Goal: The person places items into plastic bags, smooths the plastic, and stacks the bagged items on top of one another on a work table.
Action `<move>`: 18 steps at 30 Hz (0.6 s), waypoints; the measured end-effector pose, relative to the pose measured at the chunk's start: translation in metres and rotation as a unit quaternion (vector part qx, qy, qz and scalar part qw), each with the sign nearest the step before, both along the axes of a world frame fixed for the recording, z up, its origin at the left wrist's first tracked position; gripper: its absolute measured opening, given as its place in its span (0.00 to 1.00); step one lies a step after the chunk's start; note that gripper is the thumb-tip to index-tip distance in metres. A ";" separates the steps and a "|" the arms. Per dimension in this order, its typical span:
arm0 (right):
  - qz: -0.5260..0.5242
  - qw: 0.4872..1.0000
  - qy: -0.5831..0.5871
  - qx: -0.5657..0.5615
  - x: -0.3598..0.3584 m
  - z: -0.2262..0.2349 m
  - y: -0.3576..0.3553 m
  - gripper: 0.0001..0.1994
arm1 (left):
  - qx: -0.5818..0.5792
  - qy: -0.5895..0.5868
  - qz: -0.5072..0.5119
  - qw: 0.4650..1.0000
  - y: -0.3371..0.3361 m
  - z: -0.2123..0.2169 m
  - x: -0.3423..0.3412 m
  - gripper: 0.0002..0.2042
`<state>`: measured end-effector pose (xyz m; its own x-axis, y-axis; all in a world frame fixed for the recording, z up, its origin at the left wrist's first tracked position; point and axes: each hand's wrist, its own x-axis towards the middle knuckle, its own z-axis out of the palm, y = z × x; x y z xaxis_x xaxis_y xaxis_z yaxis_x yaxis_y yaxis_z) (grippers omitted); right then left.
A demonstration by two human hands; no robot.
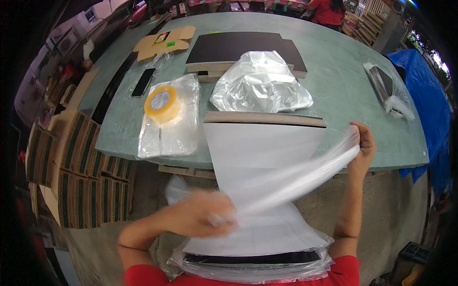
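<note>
A clear plastic bag (305, 183) is stretched slantwise between my two hands, over a stack of white-faced boards (257, 148). My right hand (365, 145), at the right of the boards, pinches the bag's far end. My left hand (202, 214) is closed on its near end and blurred by motion; a bit of film shows beyond its wrist. The boards' layered edge lies on the table's near side. Closer to my chest, a dark board edge (253, 258) shows inside loose clear plastic (267, 271).
On the green table (343, 81) lie a heap of clear bags (260, 83), dark boards (234, 45), a tape roll (162, 104) on flat bags (183, 133), a phone (143, 82), flattened cardboard (164, 43) and a bagged bundle (389, 90). Cartons (90, 190) stand left; a blue tarp (424, 105) hangs right.
</note>
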<state>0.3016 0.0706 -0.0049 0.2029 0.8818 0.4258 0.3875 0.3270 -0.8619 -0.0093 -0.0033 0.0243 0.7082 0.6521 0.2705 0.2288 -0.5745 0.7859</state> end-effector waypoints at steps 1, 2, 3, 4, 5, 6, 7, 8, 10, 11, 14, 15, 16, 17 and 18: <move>-0.047 0.997 -0.046 0.048 -0.007 -0.012 -0.005 0.18 | -0.063 -0.080 0.217 0.971 0.011 -0.014 -0.016 0.06; -0.073 0.989 -0.084 0.096 -0.019 -0.020 -0.010 0.20 | -0.122 -0.208 0.424 0.873 0.013 -0.024 -0.036 0.08; 0.078 0.975 -0.199 0.061 -0.029 -0.023 -0.026 0.26 | -0.045 -0.119 0.550 0.826 0.029 -0.018 -0.049 0.06; 0.125 0.967 -0.215 0.055 -0.037 -0.020 -0.031 0.28 | -0.008 -0.133 0.614 0.778 0.041 -0.031 -0.062 0.03; 0.166 0.957 -0.234 0.046 -0.042 -0.019 -0.033 0.30 | 0.101 -0.077 0.610 0.782 0.046 -0.041 -0.064 0.07; 0.096 0.958 -0.257 0.077 -0.041 -0.016 -0.025 0.32 | 0.205 -0.022 0.593 0.778 0.053 -0.051 -0.062 0.10; 0.025 0.954 -0.279 0.108 -0.040 -0.012 -0.012 0.33 | 0.307 0.033 0.568 0.763 0.057 -0.055 -0.059 0.14; -0.043 0.943 -0.302 0.133 -0.037 -0.013 -0.004 0.35 | 0.279 0.084 0.529 0.797 0.057 -0.050 -0.048 0.19; -0.031 0.922 -0.365 0.125 -0.017 -0.017 0.000 0.35 | 0.216 0.176 0.445 0.851 0.052 -0.037 -0.019 0.27; -0.024 0.910 -0.394 0.126 -0.007 -0.015 0.002 0.35 | 0.237 0.191 0.429 0.850 0.049 -0.037 -0.017 0.29; 0.021 0.951 -0.289 0.106 0.006 -0.019 -0.022 0.28 | 0.318 0.195 0.401 0.837 0.038 -0.039 -0.022 0.29; 0.088 0.978 -0.183 0.055 0.012 -0.018 -0.024 0.25 | 0.289 0.140 0.390 0.863 0.034 -0.039 -0.025 0.27; 0.152 0.986 -0.072 0.002 0.019 -0.015 -0.026 0.21 | 0.258 0.084 0.377 0.886 0.032 -0.039 -0.030 0.24; 0.210 0.976 0.038 -0.052 0.027 -0.012 -0.031 0.18 | 0.222 0.026 0.360 0.906 0.030 -0.040 -0.036 0.22; 0.251 0.957 0.078 -0.126 0.034 -0.009 -0.029 0.16 | 0.039 -0.069 0.310 0.947 0.030 -0.038 -0.044 0.18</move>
